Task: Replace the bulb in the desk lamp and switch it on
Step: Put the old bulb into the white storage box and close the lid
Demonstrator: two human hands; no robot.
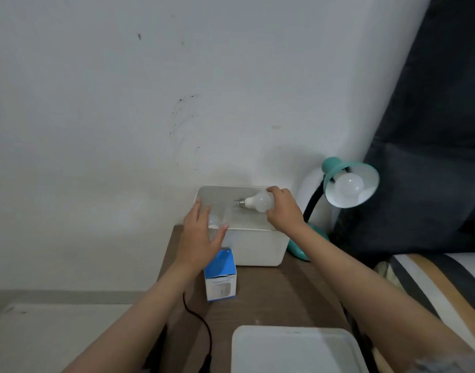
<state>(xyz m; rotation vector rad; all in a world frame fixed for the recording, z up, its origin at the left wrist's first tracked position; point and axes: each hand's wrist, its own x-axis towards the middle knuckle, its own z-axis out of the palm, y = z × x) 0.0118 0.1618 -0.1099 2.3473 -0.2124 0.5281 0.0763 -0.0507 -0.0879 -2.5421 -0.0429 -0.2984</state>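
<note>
Right hand (pixel 283 208) has a bulb (pixel 259 201) pinched by its round end over the white bin (pixel 254 249), screw base sticking out past the fingertips. Left hand (pixel 201 235) is spread flat at the bin's near rim, blue box (pixel 220 275) just under its palm. Lamp (pixel 349 184) off beyond the right knuckles has a bulb in it.

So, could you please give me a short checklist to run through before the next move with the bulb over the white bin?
1. Right hand grips white bulb: ok.
2. Bulb held over open white plastic bin: ok.
3. Left hand free, fingers spread, at the bin's near rim: ok.
4. Teal desk lamp already has a bulb fitted: ok.
5. Lamp lit: not ok.
6. Black cord plugged in: cannot tell.
</note>
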